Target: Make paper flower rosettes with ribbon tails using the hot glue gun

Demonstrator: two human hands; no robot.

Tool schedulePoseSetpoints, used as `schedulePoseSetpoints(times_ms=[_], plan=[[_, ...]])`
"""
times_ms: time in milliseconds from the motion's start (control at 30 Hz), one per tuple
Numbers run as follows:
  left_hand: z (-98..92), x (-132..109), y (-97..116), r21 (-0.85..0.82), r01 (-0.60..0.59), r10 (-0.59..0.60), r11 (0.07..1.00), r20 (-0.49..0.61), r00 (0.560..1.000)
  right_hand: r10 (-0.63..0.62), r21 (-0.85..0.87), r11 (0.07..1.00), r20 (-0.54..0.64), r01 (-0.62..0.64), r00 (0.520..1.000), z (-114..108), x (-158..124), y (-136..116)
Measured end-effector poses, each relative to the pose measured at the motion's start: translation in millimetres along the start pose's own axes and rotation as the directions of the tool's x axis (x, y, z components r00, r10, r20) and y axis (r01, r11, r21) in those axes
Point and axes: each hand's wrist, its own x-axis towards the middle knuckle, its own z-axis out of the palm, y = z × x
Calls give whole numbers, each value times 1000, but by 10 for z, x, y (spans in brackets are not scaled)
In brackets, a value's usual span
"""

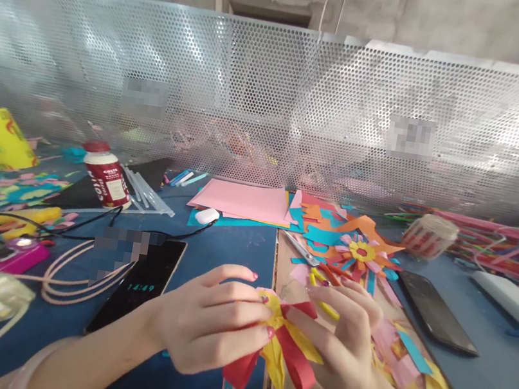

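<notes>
A phone (141,287) lies left and scissors (300,251) beyond. Both hands, left hand (211,324) and right hand (344,344), pinch a red-and-yellow paper flower (285,348) tight.

Your left hand (215,324), the one just right of the flat black glass smartphone (137,293) on the blue table (233,242), is bare. Its fingers (237,276) end in short rounded nails lacquered a glossy pinkish red. The forearm behind it, passing below the smartphone, is bare too, up to a pale pink band or cuff (35,364) near the bottom edge; you cannot tell which it is. Your right hand (344,344), farther right of the smartphone, is likewise bare, wrist and forearm uncovered. One nail there looks darker, purplish, though it is too small to be sure.
</notes>
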Motion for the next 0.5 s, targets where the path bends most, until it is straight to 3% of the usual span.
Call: schedulePoseSetpoints(times_ms=[67, 133, 167, 200, 233, 267, 300, 333, 367, 433, 500], plan=[[35, -13, 11, -72, 76, -75, 995, 8, 997, 24, 22, 999, 10, -25, 1000, 11, 1, -3], [87, -6, 24, -159, 305, -310, 939, -5, 951, 90, 52, 994, 27, -92, 996, 41, 16, -4], [115, 8, 27, -206, 466, -481, 861, -28, 877, 151, 76, 985, 43, -153, 988, 63, 26, -2], [141, 28, 25, -260, 623, -653, 738, -42, 756, 230, 114, 965, 71, -237, 971, 87, 37, 2], [162, 53, 18, -322, 748, -796, 580, -32, 604, 323, 164, 926, 113, -339, 939, 113, 46, 9], [177, 82, 6, -383, 828, -895, 409, 7, 446, 418, 221, 867, 169, -448, 893, 137, 54, 17], [186, 110, -11, -434, 864, -947, 254, 72, 314, 504, 276, 784, 239, -556, 830, 160, 61, 26], [190, 136, -29, -468, 874, -963, 130, 149, 223, 579, 322, 678, 319, -661, 750, 180, 66, 35], [189, 158, -47, -483, 875, -963, 40, 215, 162, 633, 351, 564, 397, -747, 664, 197, 70, 42], [185, 182, -75, -482, 875, -956, -44, 275, 104, 677, 366, 377, 518, -851, 523, 223, 80, 53], [186, 181, -86, -463, 885, -957, -50, 276, 91, 672, 369, 288, 580, -884, 461, 238, 91, 56]])
